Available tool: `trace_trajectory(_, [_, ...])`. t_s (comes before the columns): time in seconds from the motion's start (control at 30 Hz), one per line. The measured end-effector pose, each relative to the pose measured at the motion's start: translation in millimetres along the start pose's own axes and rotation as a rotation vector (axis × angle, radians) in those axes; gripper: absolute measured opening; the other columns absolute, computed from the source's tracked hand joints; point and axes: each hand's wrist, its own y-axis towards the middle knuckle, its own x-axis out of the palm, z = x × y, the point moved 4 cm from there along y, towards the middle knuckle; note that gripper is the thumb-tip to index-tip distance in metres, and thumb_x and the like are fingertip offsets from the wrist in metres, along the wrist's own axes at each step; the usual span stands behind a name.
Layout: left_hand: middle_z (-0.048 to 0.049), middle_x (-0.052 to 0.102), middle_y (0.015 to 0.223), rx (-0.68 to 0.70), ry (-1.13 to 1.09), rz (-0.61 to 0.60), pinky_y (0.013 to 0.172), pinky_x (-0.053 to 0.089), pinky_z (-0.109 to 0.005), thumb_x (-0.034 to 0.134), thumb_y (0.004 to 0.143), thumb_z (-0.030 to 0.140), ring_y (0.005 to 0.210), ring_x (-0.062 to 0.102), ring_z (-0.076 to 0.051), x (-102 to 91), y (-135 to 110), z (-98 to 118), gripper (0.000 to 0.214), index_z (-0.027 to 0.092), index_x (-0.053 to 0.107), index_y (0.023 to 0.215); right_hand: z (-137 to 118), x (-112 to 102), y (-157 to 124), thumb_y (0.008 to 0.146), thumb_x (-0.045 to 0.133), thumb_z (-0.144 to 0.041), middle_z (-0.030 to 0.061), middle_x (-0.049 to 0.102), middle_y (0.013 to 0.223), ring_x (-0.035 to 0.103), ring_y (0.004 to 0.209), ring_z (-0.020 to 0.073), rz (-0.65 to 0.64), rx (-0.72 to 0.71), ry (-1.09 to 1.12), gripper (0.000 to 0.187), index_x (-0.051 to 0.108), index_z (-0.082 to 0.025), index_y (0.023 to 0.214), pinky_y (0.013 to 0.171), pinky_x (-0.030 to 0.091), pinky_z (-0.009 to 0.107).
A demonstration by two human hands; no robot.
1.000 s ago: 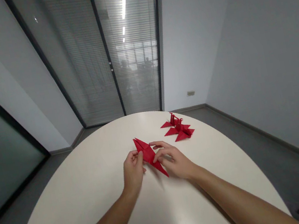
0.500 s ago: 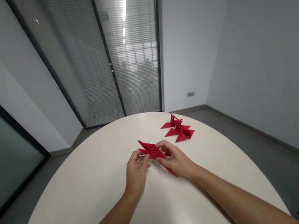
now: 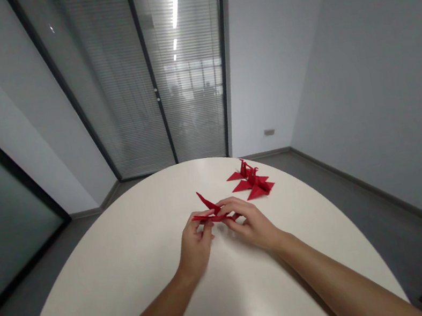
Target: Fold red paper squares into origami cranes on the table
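A half-folded red paper piece is held just above the white round table, near its middle. My left hand pinches its near left side with closed fingers. My right hand pinches its right side, fingers curled over the paper. One pointed flap sticks up toward the far side; the rest lies almost edge-on to the camera.
Several finished red paper cranes sit in a small cluster on the table, beyond my right hand. Glass doors with blinds stand past the table's far edge. Grey floor surrounds the table.
Both hands have turned the red paper from a tilted, face-on position to nearly flat and edge-on, and lifted it slightly away from me.
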Motion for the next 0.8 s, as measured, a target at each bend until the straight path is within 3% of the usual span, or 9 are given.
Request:
trace_trajectory(0.1, [-0.0045,0.067,0.097,0.033,0.009,-0.028,0.057,0.054,-0.021,0.059,0.092,0.031,0.076,0.063,-0.014,1.2,-1,4,0.018,0.020,0.070,0.099,-1,0,0,0.090,0.055,-0.009,0.0083,0.066,0.121,0.065,0.106,0.0197,-0.009,-0.005,-0.022,0.031,0.066,-0.026,0.114,0.075,0.056,0.028])
trace_trajectory(0.27, [-0.0043,0.064,0.095,0.095,0.026,0.005,0.061,0.057,-0.022,0.056,0.094,0.030,0.080,0.062,-0.015,0.3,-2,9,0.018,0.019,0.070,0.094,6,2,-1,0.090,0.059,-0.014,0.0069,0.068,0.111,0.066,0.093,0.0178,-0.012,0.132,-0.055,0.025,0.066,-0.024,0.112,0.068,0.055,0.026])
trace_trajectory(0.37, [-0.0045,0.062,0.099,0.112,0.035,0.006,0.064,0.058,-0.022,0.056,0.096,0.032,0.085,0.062,-0.015,-0.6,-2,10,0.018,0.021,0.069,0.097,9,0,-1,0.089,0.064,-0.018,0.0088,0.062,0.127,0.062,0.109,0.0216,0.038,0.155,-0.145,0.015,0.070,-0.024,0.101,0.087,0.054,0.035])
trace_trajectory(0.47, [-0.0041,0.063,0.098,0.080,0.031,0.041,0.063,0.057,-0.022,0.056,0.096,0.034,0.082,0.062,-0.014,-2.3,-3,10,0.018,0.020,0.068,0.097,11,-2,-1,0.088,0.068,-0.024,0.0092,0.057,0.138,0.055,0.123,0.0264,0.093,0.168,-0.207,0.006,0.072,-0.022,0.092,0.106,0.043,0.044])
trace_trajectory(0.57, [-0.0045,0.066,0.096,0.041,0.001,0.057,0.063,0.056,-0.022,0.057,0.094,0.037,0.079,0.063,-0.014,-2.6,-3,9,0.021,0.019,0.067,0.098,16,4,-3,0.094,0.062,-0.033,0.0070,0.072,0.103,0.066,0.096,0.0228,0.024,0.274,-0.066,0.015,0.071,-0.020,0.094,0.087,0.052,0.037])
trace_trajectory(0.63, [-0.0046,0.068,0.092,0.004,-0.026,0.038,0.061,0.055,-0.022,0.059,0.092,0.040,0.075,0.063,-0.015,-1.5,-4,8,0.024,0.017,0.066,0.097,18,10,-4,0.099,0.054,-0.037,0.0039,0.072,0.084,0.066,0.079,0.0195,-0.024,0.351,0.067,0.024,0.069,-0.019,0.095,0.072,0.053,0.031])
trace_trajectory(0.7, [-0.0044,0.070,0.085,-0.039,-0.042,0.024,0.059,0.053,-0.023,0.062,0.090,0.044,0.067,0.063,-0.014,-0.6,-3,7,0.028,0.016,0.066,0.094,17,14,-5,0.101,0.050,-0.037,0.0039,0.073,0.084,0.067,0.078,0.0190,-0.030,0.362,0.147,0.027,0.069,-0.018,0.103,0.072,0.053,0.030])
trace_trajectory(0.8, [-0.0050,0.072,0.082,-0.072,-0.051,0.027,0.058,0.052,-0.024,0.064,0.087,0.047,0.064,0.063,-0.015,-0.2,-2,7,0.031,0.016,0.065,0.092,13,13,-5,0.101,0.051,-0.032,0.0058,0.074,0.098,0.068,0.085,0.0193,0.041,0.308,0.099,0.032,0.059,-0.021,0.130,0.080,0.054,0.033])
